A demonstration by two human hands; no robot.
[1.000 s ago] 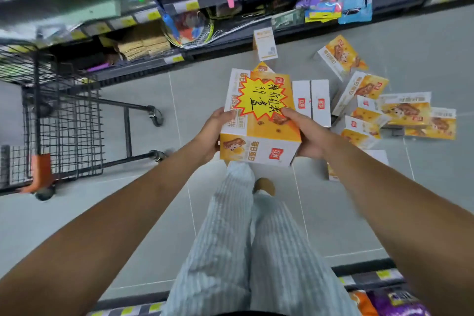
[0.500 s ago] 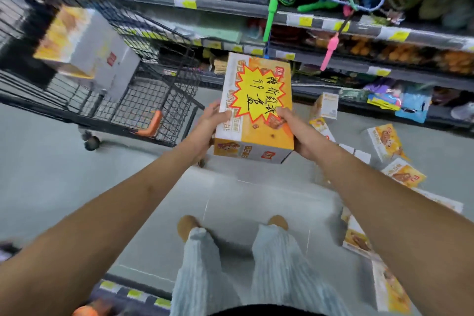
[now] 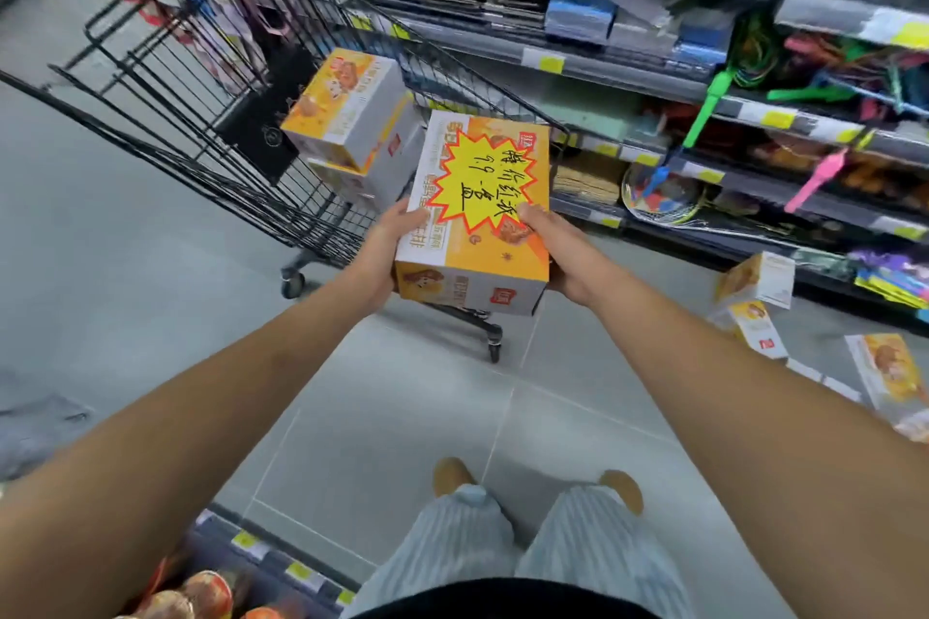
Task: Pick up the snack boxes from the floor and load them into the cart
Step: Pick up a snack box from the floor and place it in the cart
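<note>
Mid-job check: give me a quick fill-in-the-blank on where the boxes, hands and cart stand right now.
1. The box with the yellow starburst tag is held by ____ hands, the left hand and the right hand.
2. Inside the cart sit ____ stacked boxes.
3. The other loose boxes lie on the ____, on the person's right.

Missing words: both; two; floor

An orange-and-white snack box (image 3: pixel 477 216) with a yellow starburst price tag is held level at the black wire cart (image 3: pixel 241 126), where two boxes (image 3: pixel 352 126) sit stacked; more boxes (image 3: pixel 754 297) lie scattered on the floor.
</note>
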